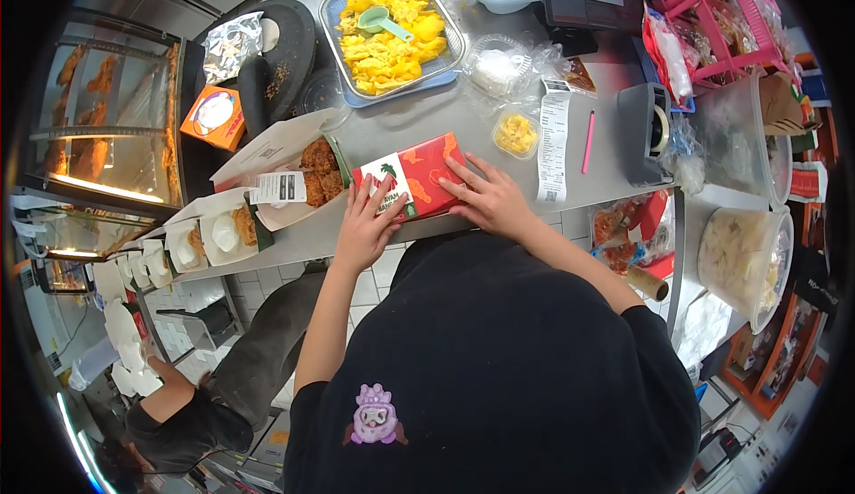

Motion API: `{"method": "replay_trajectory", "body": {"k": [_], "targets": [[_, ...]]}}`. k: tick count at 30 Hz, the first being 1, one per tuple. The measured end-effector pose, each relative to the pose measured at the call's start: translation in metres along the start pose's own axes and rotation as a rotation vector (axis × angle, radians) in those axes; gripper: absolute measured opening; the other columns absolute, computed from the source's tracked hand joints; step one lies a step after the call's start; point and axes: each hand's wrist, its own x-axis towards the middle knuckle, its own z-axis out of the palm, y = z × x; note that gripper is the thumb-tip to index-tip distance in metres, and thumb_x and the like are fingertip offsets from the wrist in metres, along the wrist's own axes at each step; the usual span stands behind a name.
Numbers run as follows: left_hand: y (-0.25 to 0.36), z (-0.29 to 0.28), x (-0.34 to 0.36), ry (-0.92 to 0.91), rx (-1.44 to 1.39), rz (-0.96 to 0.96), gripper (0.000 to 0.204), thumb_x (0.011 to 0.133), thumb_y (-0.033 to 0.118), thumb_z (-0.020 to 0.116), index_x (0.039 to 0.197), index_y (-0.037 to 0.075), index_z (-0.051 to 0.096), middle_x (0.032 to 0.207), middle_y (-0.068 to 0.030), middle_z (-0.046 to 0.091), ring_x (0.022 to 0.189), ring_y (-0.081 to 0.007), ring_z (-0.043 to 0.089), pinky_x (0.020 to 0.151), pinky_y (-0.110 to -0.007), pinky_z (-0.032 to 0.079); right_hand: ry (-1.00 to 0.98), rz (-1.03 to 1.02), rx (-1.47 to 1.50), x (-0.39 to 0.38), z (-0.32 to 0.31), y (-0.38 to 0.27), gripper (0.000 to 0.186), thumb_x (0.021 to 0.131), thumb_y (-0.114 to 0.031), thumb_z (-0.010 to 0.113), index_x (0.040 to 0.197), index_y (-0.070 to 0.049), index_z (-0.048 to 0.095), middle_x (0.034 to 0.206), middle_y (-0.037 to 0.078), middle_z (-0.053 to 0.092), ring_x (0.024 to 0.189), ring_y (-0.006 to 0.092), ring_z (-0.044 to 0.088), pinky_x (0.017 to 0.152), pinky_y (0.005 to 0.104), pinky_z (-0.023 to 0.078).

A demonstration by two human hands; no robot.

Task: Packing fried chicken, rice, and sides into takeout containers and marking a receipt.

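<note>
A closed red takeaway box [426, 166] with a white and green panel lies at the near edge of the steel counter. My left hand [363, 227] rests on its left part, fingers spread over the white panel. From the right, my right hand [488, 195] lies on the box's other end, its fingers also apart and stretched out. Just left of the box is an open carton [292, 135] holding fried chicken [322, 173], with a printed slip [277, 187] on it. Several smaller open boxes with rice and chicken [227, 234] line up further left.
A wire-rimmed tray [451, 24] of yellow food holds a green scoop [378, 20]. To the right are a small yellow-filled tub [516, 133], a long receipt [553, 142], a pink pen [588, 142] and a tape dispenser [643, 133]. Another person [191, 418] works at lower left.
</note>
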Motion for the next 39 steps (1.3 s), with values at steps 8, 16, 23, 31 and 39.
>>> {"method": "replay_trajectory", "body": {"k": [8, 16, 23, 31, 39], "targets": [[-0.003, 0.012, -0.005, 0.040, -0.021, 0.032, 0.053, 0.091, 0.036, 0.065, 0.143, 0.031, 0.057, 0.159, -0.0054, 0.039, 0.149, -0.0363, 0.029, 0.121, -0.058, 0.019, 0.038, -0.120, -0.088, -0.004, 0.010, 0.017, 0.057, 0.084, -0.027, 0.074, 0.139, -0.025, 0.059, 0.153, 0.003, 0.048, 0.135, 0.0320, 0.049, 0.103, 0.0447, 0.046], [-0.005, 0.017, 0.004, 0.142, 0.096, 0.118, 0.050, 0.085, 0.033, 0.072, 0.134, 0.029, 0.064, 0.149, -0.0019, 0.053, 0.137, -0.0276, 0.049, 0.118, -0.052, 0.031, 0.074, -0.188, -0.034, -0.010, 0.013, 0.032, 0.048, 0.086, -0.022, 0.072, 0.133, -0.020, 0.063, 0.146, 0.002, 0.055, 0.138, 0.0282, 0.049, 0.109, 0.0442, 0.043], [-0.004, 0.019, 0.003, 0.241, 0.040, 0.174, 0.042, 0.081, 0.025, 0.077, 0.123, 0.024, 0.071, 0.136, -0.0024, 0.064, 0.126, -0.0235, 0.059, 0.113, -0.047, 0.038, 0.097, -0.185, -0.012, -0.018, 0.006, 0.027, 0.047, 0.087, -0.012, 0.069, 0.133, -0.011, 0.061, 0.143, 0.007, 0.058, 0.136, 0.0276, 0.052, 0.103, 0.0387, 0.050], [0.036, -0.020, 0.090, -0.116, -0.062, 0.164, 0.075, 0.075, 0.031, 0.081, 0.144, 0.026, 0.053, 0.156, -0.0066, 0.041, 0.145, -0.0318, 0.036, 0.120, -0.057, 0.022, 0.118, -0.133, 0.139, -0.017, 0.010, 0.025, 0.036, 0.083, -0.001, 0.069, 0.118, -0.006, 0.068, 0.137, 0.010, 0.062, 0.131, 0.0301, 0.057, 0.096, 0.0367, 0.056], [0.021, -0.002, 0.096, -0.237, 0.014, 0.289, 0.084, 0.082, 0.042, 0.072, 0.155, 0.017, 0.038, 0.164, -0.0075, 0.028, 0.153, -0.0329, 0.021, 0.122, -0.062, 0.013, 0.130, -0.085, 0.181, -0.012, 0.009, 0.024, 0.029, 0.081, -0.001, 0.070, 0.109, -0.006, 0.069, 0.136, 0.010, 0.063, 0.130, 0.0310, 0.058, 0.095, 0.0384, 0.055]]}}
